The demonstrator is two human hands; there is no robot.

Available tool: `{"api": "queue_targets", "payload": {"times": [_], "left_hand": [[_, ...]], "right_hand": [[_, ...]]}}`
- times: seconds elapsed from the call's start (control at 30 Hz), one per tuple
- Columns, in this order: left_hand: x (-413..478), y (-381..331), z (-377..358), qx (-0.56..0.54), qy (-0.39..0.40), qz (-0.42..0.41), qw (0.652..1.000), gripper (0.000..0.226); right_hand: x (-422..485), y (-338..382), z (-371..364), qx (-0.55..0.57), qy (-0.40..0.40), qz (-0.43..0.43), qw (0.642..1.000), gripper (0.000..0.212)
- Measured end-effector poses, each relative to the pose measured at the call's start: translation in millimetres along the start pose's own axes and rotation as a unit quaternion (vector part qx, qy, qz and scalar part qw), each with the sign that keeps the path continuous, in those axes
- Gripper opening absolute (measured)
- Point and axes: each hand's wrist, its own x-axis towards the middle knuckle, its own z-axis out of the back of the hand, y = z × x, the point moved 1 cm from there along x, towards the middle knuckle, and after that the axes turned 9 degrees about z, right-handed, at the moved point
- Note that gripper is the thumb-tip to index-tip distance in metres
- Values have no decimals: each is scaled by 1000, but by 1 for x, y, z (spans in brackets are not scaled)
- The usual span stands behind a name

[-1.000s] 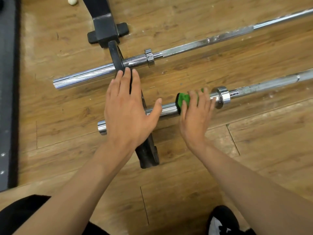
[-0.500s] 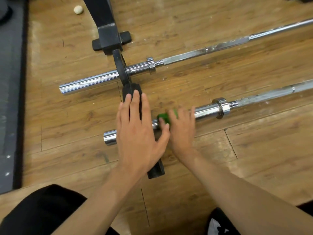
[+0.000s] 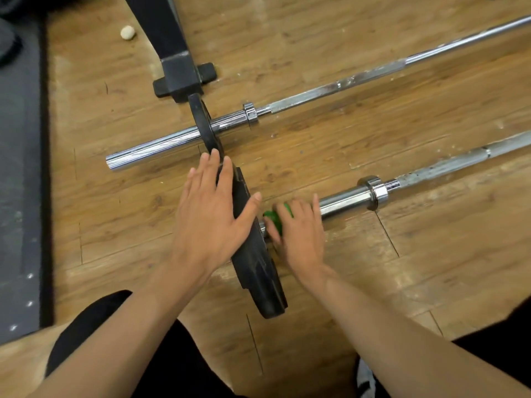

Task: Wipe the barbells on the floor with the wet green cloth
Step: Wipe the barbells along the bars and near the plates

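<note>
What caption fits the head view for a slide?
Right hand holds green cloth on the near barbell; left hand rests on its black plate.

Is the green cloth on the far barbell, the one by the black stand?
No, the right hand holds the green cloth on the nearer barbell, right beside the black weight plate.

Far barbell (image 3: pixel 161 146) & near barbell (image 3: pixel 344 198), both chrome, are lying roughly parallel on the wood floor (image 3: pixel 287 38), each running lower L to upper R. Far one is carrying a small black plate (image 3: pixel 205 124); near one is wearing a bigger black plate (image 3: pixel 258 268). Green cloth (image 3: pixel 274 218) is sitting bunched on the near sleeve, just beside that plate, w/ your R hand (image 3: pixel 298 239) covering most of it.
</note>
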Motion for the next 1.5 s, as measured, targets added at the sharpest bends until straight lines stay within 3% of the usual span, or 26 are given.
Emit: {"api": "queue_targets", "payload": {"times": [0.07,0.1,0.2,0.3,0.33,0.4,0.5,0.57,0.63,0.73,0.8,0.87,0.93,0.97,1.0,1.07,1.17,1.2,1.27,1.37,1.43,1.5], "left_hand": [[4,-1,-2,-5,27,-7,1000,85],[4,-4,-4,-13,44,-12,999,85],[-8,-15,-9,-33,53,-14,998,86],[-25,-23,-14,-23,33,-12,999,93],[-32,-24,-15,-18,26,-9,999,95],[-44,-24,-18,5,21,-13,1000,93],[-59,-19,-19,50,19,-50,997,85],[-58,-15,-18,40,15,-62,997,79],[-53,-15,-17,5,34,-60,998,76],[-55,-23,-19,7,73,-82,994,78],[-62,-27,-22,33,70,-110,991,74],[-71,-29,-25,48,65,-119,990,69],[-80,-29,-27,56,49,-121,990,68],[-84,-30,-28,59,43,-126,989,68],[-89,-32,-29,57,40,-132,989,68],[-96,-36,-31,42,31,-139,989,66],[-103,-43,-34,36,26,-143,989,62],[-105,-44,-34,37,25,-147,988,61],[-107,-44,-35,34,17,-157,987,60],[-108,-40,-36,27,9,-161,986,59],[-104,-37,-36,18,4,-163,986,60],[-97,-33,-37,5,2,-170,985,59]], "right_hand": [[-10,-22,5,15,17,98,995,36],[-13,-41,8,2,18,107,994,38],[-7,-92,24,-36,-24,-37,998,32],[10,-68,26,-62,-32,-194,978,37],[9,-47,21,-60,-20,-179,982,41],[-9,-16,11,-35,7,-35,999,40],[-44,-36,22,-3,50,144,988,35],[-50,-74,30,-39,40,105,993,37],[-47,-96,36,-63,14,-30,997,36],[-42,-59,27,-74,-18,-144,987,39],[-51,-22,19,-37,0,-69,997,46],[-76,-6,15,-16,54,74,996,48],[-92,-29,21,-4,75,171,982,43],[-96,-49,25,-13,64,181,981,39],[-96,-68,31,-27,44,153,987,36],[-89,-96,39,-41,-9,12,999,33],[-74,-65,28,-66,-95,-158,981,26],[-76,-43,19,-56,-89,-148,983,25],[-90,-9,8,-14,-44,-10,999,29],[-102,-25,16,9,20,141,990,34],[-96,-63,27,-44,22,105,993,38],[-88,-96,40,-80,-4,9,997,38]]}}
